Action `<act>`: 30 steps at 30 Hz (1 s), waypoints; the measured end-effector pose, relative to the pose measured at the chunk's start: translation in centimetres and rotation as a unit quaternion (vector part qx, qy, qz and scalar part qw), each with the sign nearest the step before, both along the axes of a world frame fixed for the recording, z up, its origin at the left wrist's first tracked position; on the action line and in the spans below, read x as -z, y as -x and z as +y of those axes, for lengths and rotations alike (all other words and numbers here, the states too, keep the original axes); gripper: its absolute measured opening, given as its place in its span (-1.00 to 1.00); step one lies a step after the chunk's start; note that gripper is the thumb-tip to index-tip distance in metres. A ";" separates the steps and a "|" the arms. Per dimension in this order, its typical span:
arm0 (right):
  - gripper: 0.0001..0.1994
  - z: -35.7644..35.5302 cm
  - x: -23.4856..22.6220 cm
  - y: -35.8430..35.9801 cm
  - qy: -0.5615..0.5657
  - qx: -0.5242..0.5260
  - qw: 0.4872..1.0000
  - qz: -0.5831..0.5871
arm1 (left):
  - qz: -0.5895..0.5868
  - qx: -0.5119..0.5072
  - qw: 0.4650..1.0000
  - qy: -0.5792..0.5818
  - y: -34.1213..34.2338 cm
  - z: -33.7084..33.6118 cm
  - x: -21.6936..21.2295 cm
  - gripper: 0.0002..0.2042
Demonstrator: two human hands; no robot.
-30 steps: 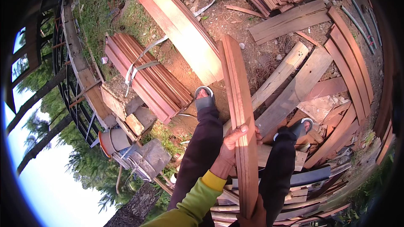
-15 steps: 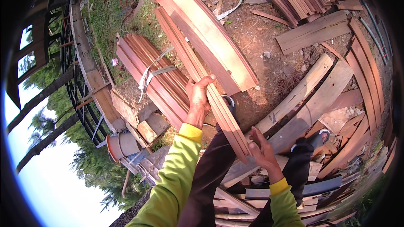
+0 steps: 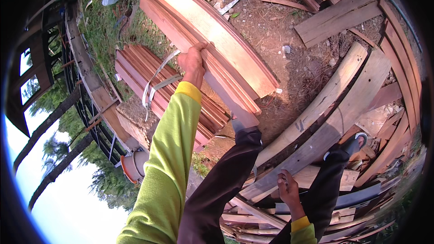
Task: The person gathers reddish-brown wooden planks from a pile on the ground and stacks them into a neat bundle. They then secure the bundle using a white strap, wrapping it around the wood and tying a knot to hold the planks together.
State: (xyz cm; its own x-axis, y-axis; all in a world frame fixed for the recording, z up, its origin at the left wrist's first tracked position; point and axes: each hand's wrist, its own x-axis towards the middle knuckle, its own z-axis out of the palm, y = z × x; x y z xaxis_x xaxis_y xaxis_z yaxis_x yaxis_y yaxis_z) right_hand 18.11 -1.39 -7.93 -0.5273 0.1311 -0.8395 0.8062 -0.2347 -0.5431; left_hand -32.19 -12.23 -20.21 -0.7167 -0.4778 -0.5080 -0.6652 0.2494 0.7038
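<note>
Bare brown earth ground (image 3: 312, 74) is seen as the carrying surface, with grass along its upper-left edge. A thick stack of pale reddish-brown wooden boards (image 3: 221, 40) is laid toward the ground's upper edge. Left of it, nearer the grassy edge, a bundle of dark reddish grooved wooden planks (image 3: 135, 70) is tied with a whitish flat strap (image 3: 165, 82). At right, a long grey weathered wooden plank (image 3: 337, 115) is set aslant.

Between stack and bundle, a long reddish-brown grooved wooden board (image 3: 228, 81) is lined up along the stack's left long edge; whether it is rested there or held just above cannot be told. It is grasped near its middle by the left hand (image 3: 193, 62), with the thumb side over the top. The right hand (image 3: 289, 192) is empty, fingers loosely bent, apart from the board.

For good handling, the mid-length grip should be kept so both ends are balanced. The long edges should be kept parallel, fingers kept out from under the board, and the near end watched, being close to the sandalled left foot (image 3: 237, 124). The strap should be kept clear.
</note>
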 end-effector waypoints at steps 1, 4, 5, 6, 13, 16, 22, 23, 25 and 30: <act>-0.59 -0.1 0.2 0.3 -0.007 -0.008 1.000 0.010 | -0.001 0.002 1.000 0.006 -0.1 0.0 0.1 -0.56; -0.59 0.4 0.5 1.1 -0.027 0.000 1.000 0.011 | -0.004 0.020 0.999 0.033 -0.4 0.4 0.5 -0.54; -0.59 0.5 0.7 1.1 -0.033 0.000 0.999 0.013 | -0.013 0.032 0.999 0.016 -0.3 0.2 0.6 -0.54; -0.59 0.6 0.8 1.1 -0.039 0.000 0.999 0.015 | -0.021 0.044 0.999 -0.001 -0.1 -0.1 0.5 -0.54; -0.59 0.8 0.8 1.4 -0.044 0.005 0.999 0.014 | -0.038 0.091 0.986 0.135 -0.2 0.8 0.2 -0.53; -0.59 1.3 0.5 2.2 -0.040 0.004 0.999 0.007 | -0.052 0.064 0.995 0.065 -0.1 2.0 -0.8 -0.54; -0.60 1.5 0.4 2.7 -0.033 0.010 0.999 -0.002 | -0.063 0.055 0.994 0.074 0.5 0.8 0.2 -0.66; -0.59 1.4 0.6 2.5 -0.038 0.008 0.999 0.004 | -0.063 0.054 0.993 0.079 0.5 0.9 0.1 -0.64; -0.59 1.2 0.9 1.9 -0.047 0.004 0.999 0.013 | -0.066 0.050 0.993 0.088 0.2 1.4 -0.4 -0.61; -0.60 1.9 0.4 2.9 -0.045 0.002 0.999 0.007 | -0.052 0.049 0.990 0.118 0.2 -0.4 1.0 -0.56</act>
